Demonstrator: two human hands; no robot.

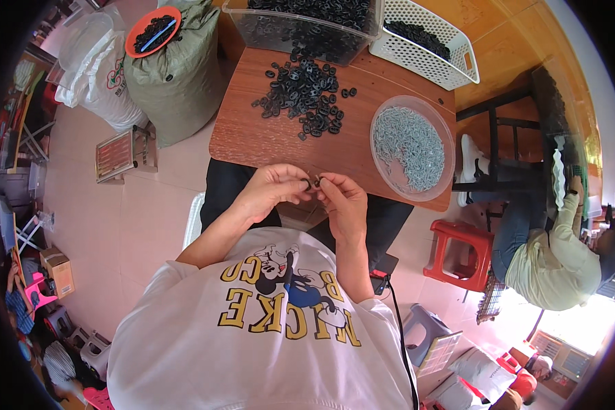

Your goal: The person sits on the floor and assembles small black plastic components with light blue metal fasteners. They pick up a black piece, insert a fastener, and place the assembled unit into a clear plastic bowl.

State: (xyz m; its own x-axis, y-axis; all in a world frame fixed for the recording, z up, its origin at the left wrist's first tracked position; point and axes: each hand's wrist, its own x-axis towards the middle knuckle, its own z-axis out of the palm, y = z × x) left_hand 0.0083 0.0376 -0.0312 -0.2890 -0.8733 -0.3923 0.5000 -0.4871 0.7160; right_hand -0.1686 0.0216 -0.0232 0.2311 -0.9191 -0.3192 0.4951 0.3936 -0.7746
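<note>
Just in front of the table's near edge, my left hand pinches a small black plastic piece between thumb and fingers. My right hand is closed in a pinch right beside it, fingertips almost meeting the left ones. What the right fingertips hold is tiny and dark, too small to name. Beyond my hands, a loose pile of black oval plastic pieces with holes lies on the brown wooden table. To the right stands a round clear bowl of small silver screws.
A clear bin of black pieces and a white perforated basket stand at the table's far side. Stuffed sacks are on the left, one bearing an orange plate. A red stool and another person are at right.
</note>
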